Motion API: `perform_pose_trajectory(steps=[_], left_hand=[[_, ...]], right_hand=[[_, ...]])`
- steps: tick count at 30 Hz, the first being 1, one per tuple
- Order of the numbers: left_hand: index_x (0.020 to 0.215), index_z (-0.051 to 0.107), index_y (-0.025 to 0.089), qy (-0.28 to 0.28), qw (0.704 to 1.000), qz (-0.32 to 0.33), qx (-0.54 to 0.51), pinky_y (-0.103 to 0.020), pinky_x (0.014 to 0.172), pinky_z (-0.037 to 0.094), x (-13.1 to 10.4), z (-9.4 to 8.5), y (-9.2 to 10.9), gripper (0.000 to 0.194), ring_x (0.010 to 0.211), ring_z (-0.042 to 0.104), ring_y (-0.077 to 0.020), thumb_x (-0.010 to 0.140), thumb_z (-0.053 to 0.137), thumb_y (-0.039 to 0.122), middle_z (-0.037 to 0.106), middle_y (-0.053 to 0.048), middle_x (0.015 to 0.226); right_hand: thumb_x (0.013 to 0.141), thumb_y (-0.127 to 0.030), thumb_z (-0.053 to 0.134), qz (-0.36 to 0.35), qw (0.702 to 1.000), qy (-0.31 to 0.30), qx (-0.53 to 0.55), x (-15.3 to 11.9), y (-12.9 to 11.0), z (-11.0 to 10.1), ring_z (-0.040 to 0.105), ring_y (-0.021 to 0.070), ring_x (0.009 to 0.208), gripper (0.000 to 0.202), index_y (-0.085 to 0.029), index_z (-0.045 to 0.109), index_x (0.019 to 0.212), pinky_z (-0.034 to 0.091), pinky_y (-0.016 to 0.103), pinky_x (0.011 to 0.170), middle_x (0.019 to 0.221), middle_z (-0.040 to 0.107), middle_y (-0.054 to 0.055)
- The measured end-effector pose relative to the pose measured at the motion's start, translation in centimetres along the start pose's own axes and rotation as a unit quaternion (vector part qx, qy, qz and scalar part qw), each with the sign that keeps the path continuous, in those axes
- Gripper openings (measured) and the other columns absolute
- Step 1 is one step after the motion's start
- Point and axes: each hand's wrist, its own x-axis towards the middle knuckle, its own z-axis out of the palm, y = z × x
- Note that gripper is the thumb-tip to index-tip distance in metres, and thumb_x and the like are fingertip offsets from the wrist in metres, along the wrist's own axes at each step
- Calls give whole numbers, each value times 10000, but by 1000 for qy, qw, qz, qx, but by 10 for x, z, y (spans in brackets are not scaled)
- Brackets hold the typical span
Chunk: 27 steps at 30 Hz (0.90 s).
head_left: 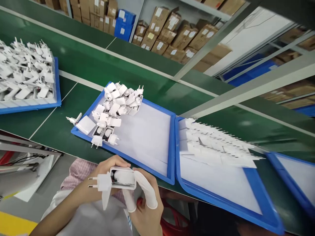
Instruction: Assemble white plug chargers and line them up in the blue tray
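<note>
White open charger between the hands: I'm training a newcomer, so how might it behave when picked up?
The charger probably feels stiff, since its boxy shell has straight walls. Its pronged cap, off the open end, may swing or catch. Its smooth surface could be slightly slippery.

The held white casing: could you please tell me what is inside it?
The casing shows a rounded white part, with something dark beside it; what lies beneath is covered.

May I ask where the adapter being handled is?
In the head view, the adapter is low, left of centre, between left hand and right hand, below the nearest tray.
</note>
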Motion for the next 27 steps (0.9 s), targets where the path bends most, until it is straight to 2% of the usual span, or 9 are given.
perform_pose_trajectory(steps=[4, 6, 9, 12, 17, 21, 25, 27], left_hand=[[1178, 608, 228, -64, 998, 4, -13, -321, 879, 521, -6, -3, 18, 351, 1043, 653, -258, 838, 638, 146, 661, -74, 1159], [1160, 597, 230, -52, 999, -15, -1, -326, 867, 517, -7, -1, 21, 326, 1034, 651, -267, 846, 617, 145, 649, -74, 1154], [1070, 614, 230, -17, 996, -81, 16, -306, 769, 531, -8, 4, 18, 237, 914, 662, -229, 846, 600, 153, 662, -48, 1079], [1036, 619, 215, 6, 994, -110, 0, -293, 705, 533, -8, 7, 12, 221, 848, 656, -201, 835, 583, 130, 682, -40, 1061], [1003, 609, 214, -1, 995, -90, 33, -287, 698, 498, -6, 5, 7, 236, 818, 634, -196, 807, 571, 88, 685, -34, 1033], [1078, 598, 213, 0, 996, -71, 55, -287, 713, 490, -7, 2, 7, 269, 830, 630, -200, 838, 546, 105, 661, -33, 1043], [1149, 552, 214, -15, 998, -15, 65, -316, 800, 482, -10, -2, 6, 304, 973, 608, -241, 846, 561, 183, 606, -60, 1124], [1143, 534, 214, -21, 997, -1, 73, -325, 835, 473, -9, -4, 6, 302, 1035, 592, -254, 842, 552, 190, 582, -67, 1153]], right_hand=[[867, -117, 643, -12, 1000, -12, -10, -7, -2, -3, 656, 224, 1040, 581, -260, 495, 1410, 600, 327, 814, 1206, 636, 80], [897, -103, 599, 4, 1000, -11, -26, -10, -4, -2, 660, 226, 1047, 563, -281, 489, 1419, 598, 343, 831, 1230, 642, 79], [928, -118, 563, 36, 998, -11, -41, -8, -7, 1, 665, 233, 1060, 495, -297, 510, 1387, 600, 364, 847, 1216, 648, 77], [924, -113, 562, 36, 999, -21, -32, -2, -6, 3, 662, 230, 1045, 444, -287, 535, 1331, 595, 367, 848, 1177, 646, 76], [910, -104, 540, 28, 997, -61, 41, 7, 0, 4, 626, 208, 1017, 420, -283, 506, 1288, 569, 361, 818, 1158, 591, 72], [899, -70, 535, 29, 993, -103, 47, 10, 1, 0, 597, 196, 1029, 433, -273, 477, 1277, 549, 348, 825, 1158, 557, 71], [850, -18, 511, 14, 988, -153, 32, 9, 5, -2, 577, 209, 1055, 473, -255, 490, 1259, 540, 361, 848, 1164, 562, 76], [852, -31, 520, 20, 988, -149, 24, 7, 8, -1, 590, 212, 1048, 457, -267, 501, 1244, 543, 364, 844, 1155, 575, 68]])
